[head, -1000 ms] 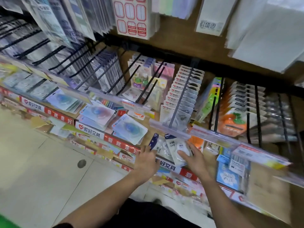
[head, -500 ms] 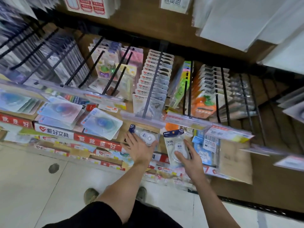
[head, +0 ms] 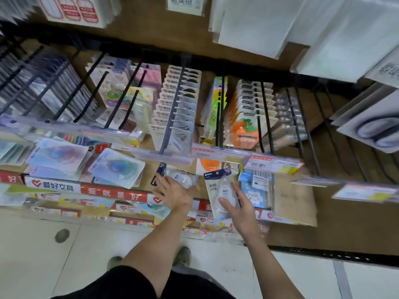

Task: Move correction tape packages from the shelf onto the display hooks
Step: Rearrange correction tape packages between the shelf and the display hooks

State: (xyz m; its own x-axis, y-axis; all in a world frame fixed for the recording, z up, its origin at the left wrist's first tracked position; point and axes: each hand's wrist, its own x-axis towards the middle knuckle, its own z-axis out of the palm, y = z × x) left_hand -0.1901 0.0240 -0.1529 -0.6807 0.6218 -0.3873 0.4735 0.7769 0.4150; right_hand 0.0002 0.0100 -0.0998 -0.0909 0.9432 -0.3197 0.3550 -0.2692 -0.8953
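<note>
Little has moved: right hand [head: 241, 210] still holds correction tape package [head: 222, 190]

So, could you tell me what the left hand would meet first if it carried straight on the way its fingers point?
Probably the correction tape package lying on the shelf: the left hand already has its fingertips at it.

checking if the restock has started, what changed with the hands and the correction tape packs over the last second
The right hand has tilted its correction tape package up from lying on the shelf pile to standing nearly upright, blue header on top. The left hand has spread its fingers over the package lying flat, which has barely moved. Both packages remain at shelf level, below the display hooks; none has been hung.
</note>
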